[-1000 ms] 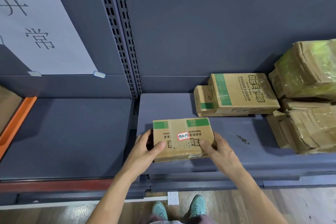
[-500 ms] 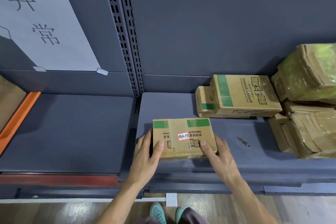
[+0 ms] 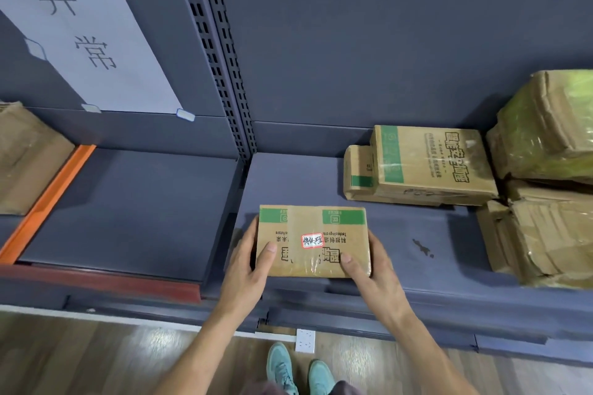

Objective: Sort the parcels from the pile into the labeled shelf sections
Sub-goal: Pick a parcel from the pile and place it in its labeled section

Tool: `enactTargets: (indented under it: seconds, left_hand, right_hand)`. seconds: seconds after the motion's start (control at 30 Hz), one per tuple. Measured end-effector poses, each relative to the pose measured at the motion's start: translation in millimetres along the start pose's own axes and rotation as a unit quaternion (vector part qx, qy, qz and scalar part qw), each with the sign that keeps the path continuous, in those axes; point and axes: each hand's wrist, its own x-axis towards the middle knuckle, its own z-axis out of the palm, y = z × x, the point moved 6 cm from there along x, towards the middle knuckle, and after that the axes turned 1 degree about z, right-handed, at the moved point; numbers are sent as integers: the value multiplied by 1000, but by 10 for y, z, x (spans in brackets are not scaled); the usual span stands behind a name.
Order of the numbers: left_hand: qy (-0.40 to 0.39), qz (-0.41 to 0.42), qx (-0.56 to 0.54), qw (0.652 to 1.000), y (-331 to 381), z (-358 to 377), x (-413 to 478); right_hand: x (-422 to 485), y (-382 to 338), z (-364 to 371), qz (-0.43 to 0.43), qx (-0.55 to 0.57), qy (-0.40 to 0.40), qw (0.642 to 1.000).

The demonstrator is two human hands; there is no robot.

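Both ends clasped | left grip (image 3: 245, 264) at 9, right grip (image 3: 373, 268) at 3 of box (image 3: 340, 245) | best pushed level toward 12.

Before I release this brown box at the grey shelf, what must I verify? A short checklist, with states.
1. Left hand and right hand grip the brown cardboard box with green band by its sides: ok.
2. Bare grey metal shelf behind it: ok.
3. Apart from the stacked brown cartons: ok.
4. Red-framed sticker faces up: ok.
5. Box fully resting on shelf: cannot tell.
6. Section matches sticker: cannot tell.
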Motion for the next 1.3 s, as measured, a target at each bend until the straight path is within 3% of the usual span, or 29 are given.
enactTargets:
  seconds: [0.3,0.57,0.93,1.3]
  left_hand:
    - [78,-57,-65,993,-93,-52,-626]
    - [211,-94,-82,970,-221,-423,-1137]
    - [291,-96,-134,942,-504,-1309,-1814]
    - [336,-130,-81,929,-1216,-2846,-2571]
  right_hand:
    - [3,-41,40,13,-33,-90,995]
    - [-19,-448,513,-28,-78,-191,978]
    - [-302,-991,1659,-77,-114,-281,950]
    - [-1106,-1625,3335,-128,-141,-331,924]
